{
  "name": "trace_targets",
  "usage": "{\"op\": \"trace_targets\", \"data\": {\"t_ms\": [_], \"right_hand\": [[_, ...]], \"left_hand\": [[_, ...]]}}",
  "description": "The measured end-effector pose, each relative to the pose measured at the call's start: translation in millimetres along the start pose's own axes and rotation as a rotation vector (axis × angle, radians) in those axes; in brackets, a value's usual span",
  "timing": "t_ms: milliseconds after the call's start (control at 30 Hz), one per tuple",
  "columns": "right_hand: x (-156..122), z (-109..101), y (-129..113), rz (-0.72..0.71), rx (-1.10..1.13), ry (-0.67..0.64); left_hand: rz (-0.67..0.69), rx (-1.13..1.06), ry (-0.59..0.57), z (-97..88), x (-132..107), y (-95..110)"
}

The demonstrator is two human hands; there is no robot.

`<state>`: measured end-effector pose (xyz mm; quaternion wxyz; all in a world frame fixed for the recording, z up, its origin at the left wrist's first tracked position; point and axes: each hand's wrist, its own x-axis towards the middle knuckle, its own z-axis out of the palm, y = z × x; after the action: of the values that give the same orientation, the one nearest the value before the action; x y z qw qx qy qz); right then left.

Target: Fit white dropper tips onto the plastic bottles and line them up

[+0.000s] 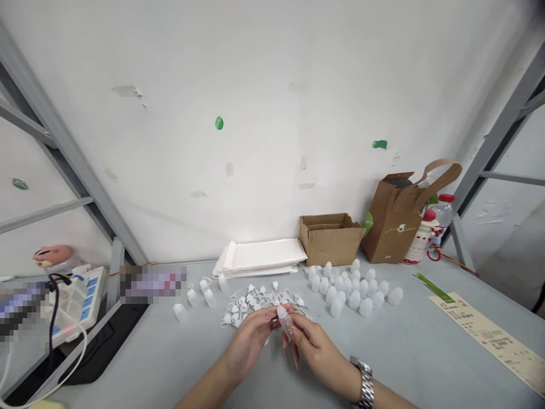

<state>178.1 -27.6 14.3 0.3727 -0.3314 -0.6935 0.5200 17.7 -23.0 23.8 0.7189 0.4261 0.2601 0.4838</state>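
Two hands meet over the grey table (409,352): bottles (355,287) stand beyond our right hand (318,351), loose caps (251,300) just beyond our left hand (249,339). Both pinch one small bottle (285,321) between them (left fingertips seemingly at its tip); we should hold it steady.

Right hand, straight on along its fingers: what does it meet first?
The right hand grips the small bottle; just beyond it, the left hand likely comes first, then the loose white caps. Depth is unclear.
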Motion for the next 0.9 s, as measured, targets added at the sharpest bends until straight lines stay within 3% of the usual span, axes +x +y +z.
{"op": "trace_targets", "data": {"t_ms": [533,900], "right_hand": [[-0.2,-0.8,-2.7,0.009,-0.006,-0.004],[0.3,0.0,3.5,-0.009,-0.002,-0.014]], "left_hand": [[0.006,0.023,0.005,0.0,-0.3,-0.2],[-0.059,-0.031,0.031,2.2,-0.5,0.3]]}}
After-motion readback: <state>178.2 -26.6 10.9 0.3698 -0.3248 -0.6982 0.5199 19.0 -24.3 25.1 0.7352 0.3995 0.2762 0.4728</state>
